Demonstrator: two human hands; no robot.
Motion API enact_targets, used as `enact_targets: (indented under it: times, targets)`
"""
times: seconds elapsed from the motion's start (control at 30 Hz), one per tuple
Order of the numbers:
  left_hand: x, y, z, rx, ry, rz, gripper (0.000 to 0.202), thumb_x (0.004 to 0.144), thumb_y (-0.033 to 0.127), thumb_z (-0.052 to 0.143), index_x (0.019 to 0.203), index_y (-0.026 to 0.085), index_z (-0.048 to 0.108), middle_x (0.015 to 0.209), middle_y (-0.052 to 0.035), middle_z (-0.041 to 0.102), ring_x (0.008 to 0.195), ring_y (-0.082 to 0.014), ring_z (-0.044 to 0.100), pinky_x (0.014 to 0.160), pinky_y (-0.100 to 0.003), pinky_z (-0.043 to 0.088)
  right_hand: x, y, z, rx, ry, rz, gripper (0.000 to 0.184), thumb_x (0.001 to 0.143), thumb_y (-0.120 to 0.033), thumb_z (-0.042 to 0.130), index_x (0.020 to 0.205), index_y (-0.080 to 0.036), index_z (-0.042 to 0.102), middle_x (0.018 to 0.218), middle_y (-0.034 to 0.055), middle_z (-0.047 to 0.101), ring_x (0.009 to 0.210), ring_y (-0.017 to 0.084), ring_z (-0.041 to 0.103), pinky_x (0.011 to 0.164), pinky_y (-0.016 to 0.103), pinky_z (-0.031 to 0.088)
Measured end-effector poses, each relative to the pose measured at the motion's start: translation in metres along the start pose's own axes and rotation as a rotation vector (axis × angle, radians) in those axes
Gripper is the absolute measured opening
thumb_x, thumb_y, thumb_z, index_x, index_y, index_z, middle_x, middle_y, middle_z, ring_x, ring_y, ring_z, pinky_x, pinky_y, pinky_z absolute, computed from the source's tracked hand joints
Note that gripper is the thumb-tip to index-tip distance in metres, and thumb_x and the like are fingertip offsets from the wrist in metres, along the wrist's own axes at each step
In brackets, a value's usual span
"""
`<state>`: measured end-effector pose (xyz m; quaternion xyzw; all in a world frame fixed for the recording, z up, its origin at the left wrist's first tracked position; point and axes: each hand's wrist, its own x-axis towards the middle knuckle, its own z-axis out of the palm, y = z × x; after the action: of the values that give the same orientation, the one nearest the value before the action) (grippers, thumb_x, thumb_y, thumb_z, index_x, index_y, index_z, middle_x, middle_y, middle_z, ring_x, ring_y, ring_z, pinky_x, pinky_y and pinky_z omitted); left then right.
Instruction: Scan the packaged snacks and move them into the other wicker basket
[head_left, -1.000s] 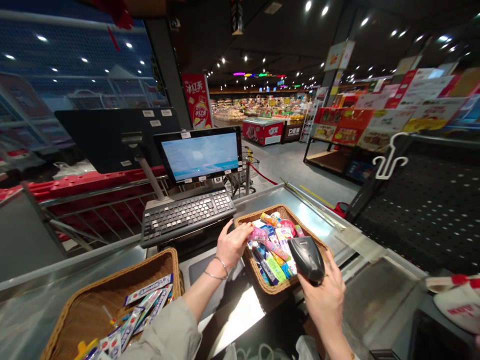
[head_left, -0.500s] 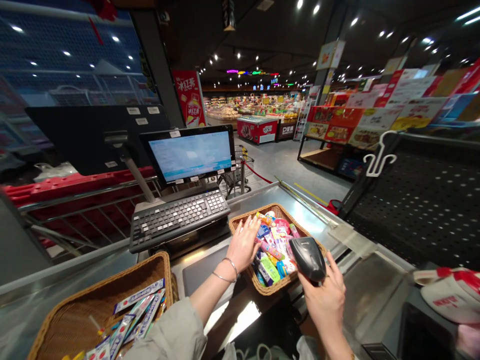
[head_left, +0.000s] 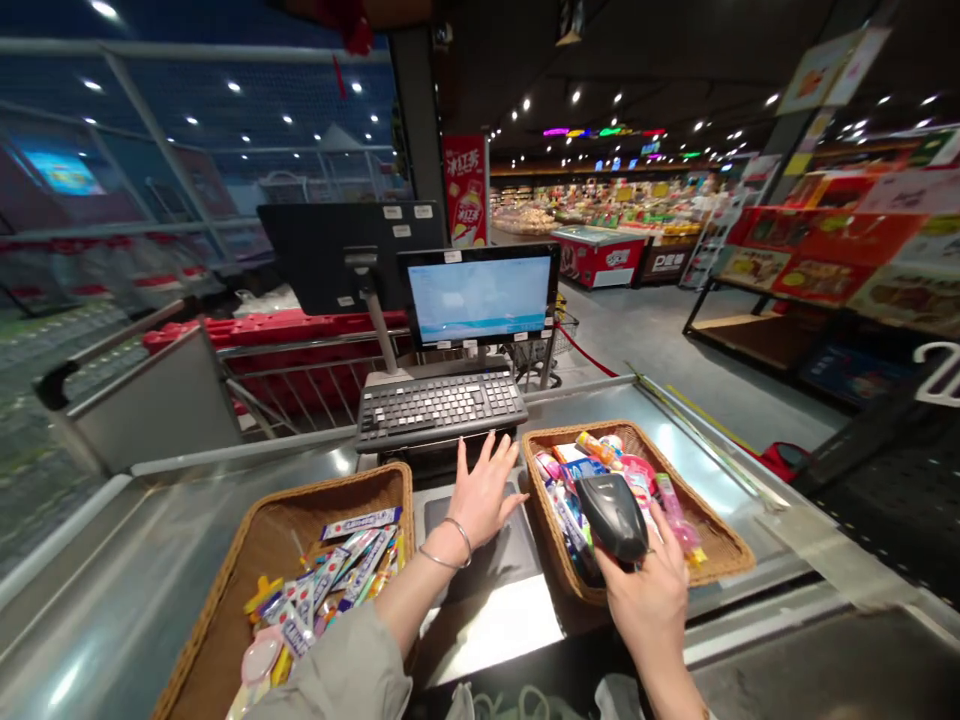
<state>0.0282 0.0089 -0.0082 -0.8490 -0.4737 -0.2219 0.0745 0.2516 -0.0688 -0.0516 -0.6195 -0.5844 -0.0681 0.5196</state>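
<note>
My left hand (head_left: 480,500) is over the counter between the two baskets, just in front of the keyboard (head_left: 442,410). Its fingers are spread and nothing is in them. In my right hand (head_left: 652,600) is a black handheld barcode scanner (head_left: 611,515), held over the right wicker basket (head_left: 727,555). Colourful packets and a pink plastic item (head_left: 679,520) lie in that basket, partly hidden by the scanner. The left wicker basket (head_left: 214,590) holds several slim white-and-blue candy sticks (head_left: 367,560) and other small sweets.
A cash register screen (head_left: 480,295) stands behind the keyboard, with a second dark monitor (head_left: 315,260) to its left. The metal counter (head_left: 97,610) runs under both baskets. Beyond are red shopping carts (head_left: 300,340) and a shelf of boxed goods (head_left: 780,265).
My view has turned left. My left hand has moved off the right basket to the space between the baskets, and its fingers have spread. The scanner stays in my right hand.
</note>
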Motion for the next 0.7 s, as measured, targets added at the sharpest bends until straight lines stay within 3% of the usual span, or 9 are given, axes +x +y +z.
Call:
enact_targets:
  times: [0.2, 0.4, 0.57, 0.7]
  targets:
    - [-0.035, -0.019, -0.017, 0.071, -0.014, -0.121, 0.071, 0.09, 0.049, 0.053, 0.15, 0.022, 0.025, 0.152, -0.0136, 0.038, 0.145, -0.0347, 0.023, 0.112, -0.072, 0.005, -0.005, -0.024, 0.022, 0.067, -0.095, -0.042, 0.042, 0.08, -0.05, 0.061, 0.104, -0.016, 0.067, 0.118, 0.0164, 0.064, 0.125, 0.033, 0.048, 0.103, 0.054, 0.036]
    - [-0.078, -0.037, -0.03, 0.089, -0.068, -0.266, 0.077, 0.089, 0.045, 0.057, 0.151, 0.021, 0.02, 0.156, -0.0154, 0.029, 0.146, -0.0363, 0.018, 0.111, -0.073, 0.01, -0.013, -0.047, 0.042, 0.141, -0.199, -0.112, 0.041, 0.081, -0.047, 0.06, 0.106, -0.017, 0.067, 0.118, 0.0157, 0.065, 0.126, 0.033, 0.048, 0.103, 0.054, 0.036]
    - [-0.115, -0.054, -0.039, 0.117, -0.133, -0.415, 0.079, 0.089, 0.044, 0.056, 0.152, 0.02, 0.016, 0.158, -0.0144, 0.024, 0.148, -0.0333, 0.014, 0.113, -0.07, 0.01, -0.022, -0.064, 0.058, 0.182, -0.305, -0.138, 0.045, 0.08, -0.05, 0.058, 0.108, -0.015, 0.066, 0.123, 0.0171, 0.062, 0.128, 0.033, 0.046, 0.103, 0.053, 0.038]
    - [-0.145, -0.066, -0.041, 0.147, -0.163, -0.515, 0.079, 0.089, 0.045, 0.056, 0.152, 0.02, 0.017, 0.158, -0.0142, 0.023, 0.148, -0.0325, 0.012, 0.115, -0.067, 0.01, -0.027, -0.075, 0.068, 0.225, -0.353, -0.211, 0.037, 0.081, -0.047, 0.058, 0.099, -0.016, 0.068, 0.112, 0.0148, 0.067, 0.127, 0.032, 0.048, 0.103, 0.052, 0.038]
